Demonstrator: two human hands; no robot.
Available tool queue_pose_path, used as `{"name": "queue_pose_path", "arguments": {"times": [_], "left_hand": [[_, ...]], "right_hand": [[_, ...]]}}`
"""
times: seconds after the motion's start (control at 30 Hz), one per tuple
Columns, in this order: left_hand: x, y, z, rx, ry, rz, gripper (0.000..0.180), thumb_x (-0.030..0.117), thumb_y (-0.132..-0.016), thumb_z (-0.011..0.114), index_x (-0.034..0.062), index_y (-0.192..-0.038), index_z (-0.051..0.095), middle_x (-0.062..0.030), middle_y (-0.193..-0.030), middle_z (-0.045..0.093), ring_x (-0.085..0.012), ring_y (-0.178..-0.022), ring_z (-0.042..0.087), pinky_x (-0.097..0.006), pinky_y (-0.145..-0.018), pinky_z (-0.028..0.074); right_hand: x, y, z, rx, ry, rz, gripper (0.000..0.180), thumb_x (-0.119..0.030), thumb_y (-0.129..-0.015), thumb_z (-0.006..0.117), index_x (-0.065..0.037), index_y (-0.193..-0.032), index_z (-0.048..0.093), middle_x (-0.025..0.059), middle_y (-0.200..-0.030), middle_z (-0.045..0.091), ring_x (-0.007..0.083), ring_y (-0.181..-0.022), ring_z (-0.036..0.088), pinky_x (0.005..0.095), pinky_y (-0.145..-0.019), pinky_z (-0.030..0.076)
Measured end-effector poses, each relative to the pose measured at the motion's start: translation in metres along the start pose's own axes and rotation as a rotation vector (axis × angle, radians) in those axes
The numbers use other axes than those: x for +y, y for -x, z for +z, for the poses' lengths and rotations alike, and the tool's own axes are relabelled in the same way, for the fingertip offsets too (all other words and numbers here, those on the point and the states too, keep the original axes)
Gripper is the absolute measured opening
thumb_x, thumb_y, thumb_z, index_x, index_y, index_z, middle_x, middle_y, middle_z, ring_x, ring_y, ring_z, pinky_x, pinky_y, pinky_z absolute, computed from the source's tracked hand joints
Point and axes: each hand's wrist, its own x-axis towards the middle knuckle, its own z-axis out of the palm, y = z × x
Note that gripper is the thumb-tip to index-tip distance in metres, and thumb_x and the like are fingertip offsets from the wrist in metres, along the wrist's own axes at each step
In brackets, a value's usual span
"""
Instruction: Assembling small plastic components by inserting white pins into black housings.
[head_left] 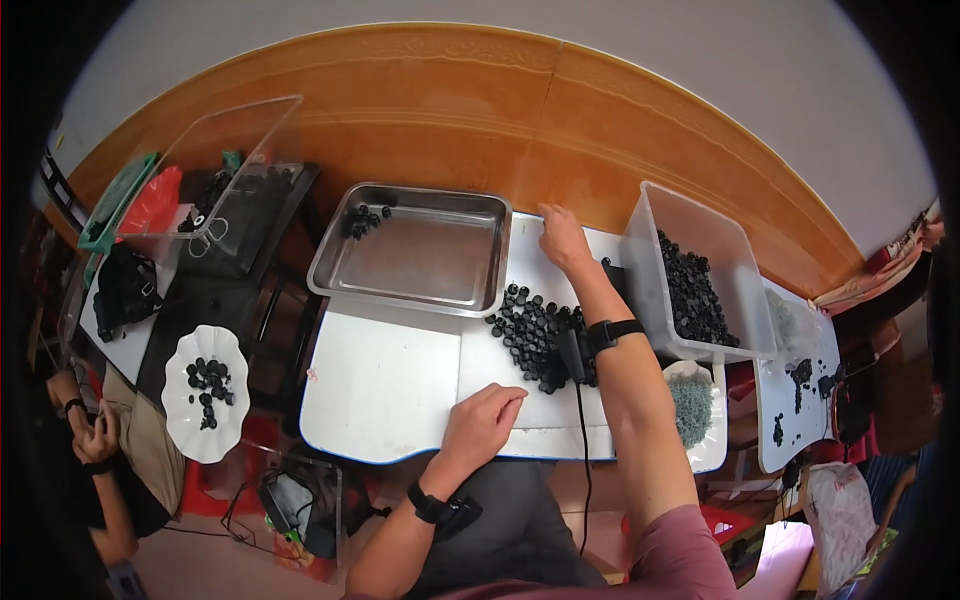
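Note:
My left hand is closed at the front edge of the white table, its fingertips pressed together. Whatever it may hold is too small to make out. Stretched toward the far edge of the table, my right hand has its fingers bent together beside the metal tray, and their contents are hidden. Between the two hands lies a loose pile of small round black parts. A black tool with a cord stands among them, partly covered by my right forearm.
The steel tray at the back left holds several black parts. A translucent bin full of them stands right, behind a white dish of grey-green wiry bits. Farther left is a scalloped plate; another person's hands are beyond it.

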Motion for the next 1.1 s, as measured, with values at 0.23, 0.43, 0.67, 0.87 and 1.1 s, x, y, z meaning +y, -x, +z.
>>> {"name": "queue_pose_path", "arguments": {"times": [0.23, 0.43, 0.67, 0.87, 1.1], "left_hand": [[-0.006, -0.003, 0.005, 0.044, 0.012, 0.05, 0.012, 0.005, -0.091, 0.068, 0.0058, -0.101, 0.074, -0.0099, -0.081, 0.067, -0.0226, -0.062, 0.063, -0.033, -0.058, 0.05], [-0.004, -0.001, 0.003, 0.066, 0.014, -0.003, 0.013, 0.006, -0.092, 0.068, 0.0042, -0.104, 0.074, -0.0112, -0.085, 0.069, -0.0189, -0.063, 0.062, -0.031, -0.059, 0.05], [-0.006, 0.007, 0.006, 0.077, 0.262, -0.05, 0.039, 0.0, -0.088, 0.072, 0.0059, -0.126, 0.066, -0.0066, -0.094, 0.073, -0.0118, -0.077, 0.067, -0.027, -0.068, 0.054], [0.012, 0.018, 0.017, 0.0, 0.223, 0.06, 0.027, 0.001, -0.086, 0.073, 0.0057, -0.113, 0.073, -0.0077, -0.095, 0.072, -0.0163, -0.082, 0.071, -0.028, -0.069, 0.056], [0.023, 0.005, 0.028, -0.086, 0.158, 0.133, 0.027, 0.003, -0.084, 0.074, 0.0057, -0.111, 0.073, -0.0076, -0.091, 0.069, -0.0167, -0.078, 0.069, -0.029, -0.064, 0.053]], "right_hand": [[0.007, 0.024, -0.004, -0.065, 0.131, -0.088, 0.02, 0.006, -0.077, 0.058, 0.004, -0.095, 0.067, 0.0252, -0.097, 0.068, 0.0444, -0.093, 0.067, 0.0531, -0.081, 0.054], [-0.057, 0.081, -0.082, -0.115, -0.244, 0.084, 0.027, -0.002, -0.081, 0.066, -0.001, -0.108, 0.07, 0.0198, -0.097, 0.073, 0.036, -0.089, 0.071, 0.0423, -0.084, 0.056], [-0.12, 0.215, -0.121, -0.342, -0.947, 0.354, 0.031, 0.001, -0.081, 0.077, -0.002, -0.11, 0.066, -0.0007, -0.094, 0.062, 0.0061, -0.082, 0.058, 0.0212, -0.074, 0.05], [-0.118, 0.255, -0.131, -0.292, -1.586, 0.709, 0.026, 0.003, -0.084, 0.073, 0.001, -0.109, 0.064, 0.0059, -0.094, 0.067, 0.012, -0.084, 0.065, 0.0271, -0.078, 0.055], [-0.098, 0.266, -0.133, -0.285, -1.652, 0.748, 0.03, 0.002, -0.084, 0.073, 0.002, -0.111, 0.064, 0.0093, -0.099, 0.07, 0.015, -0.088, 0.068, 0.0277, -0.08, 0.056]]}}
